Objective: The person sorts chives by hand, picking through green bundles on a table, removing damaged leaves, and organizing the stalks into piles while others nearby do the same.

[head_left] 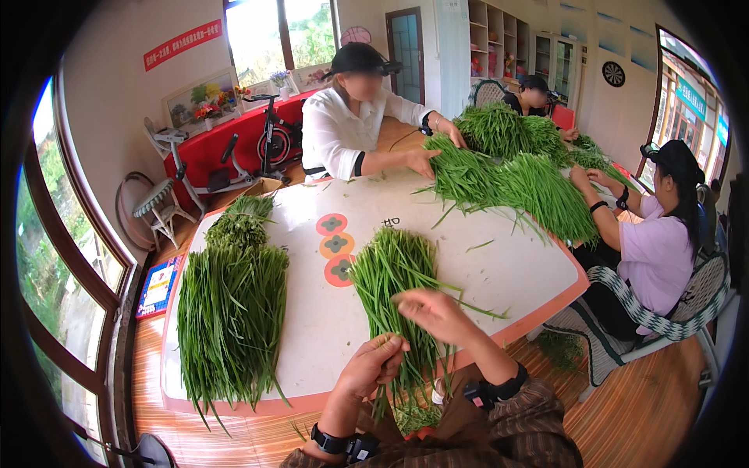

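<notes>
A bundle of long green chive-like stalks (pixel 390 273) lies in front of me on the white table (pixel 499 265). My left hand (pixel 374 365) is closed around the lower ends of this bundle at the table's near edge. My right hand (pixel 437 312) rests on the stalks just above, fingers spread and pinching a few strands. Both wrists carry black bands.
A large sorted pile of the same greens (pixel 230 312) lies at the table's left. A bigger heap (pixel 507 171) covers the far right, where three other people sit and handle it. An exercise bike (pixel 269 144) and a stool (pixel 156 203) stand behind. Trimmings lie on the wooden floor.
</notes>
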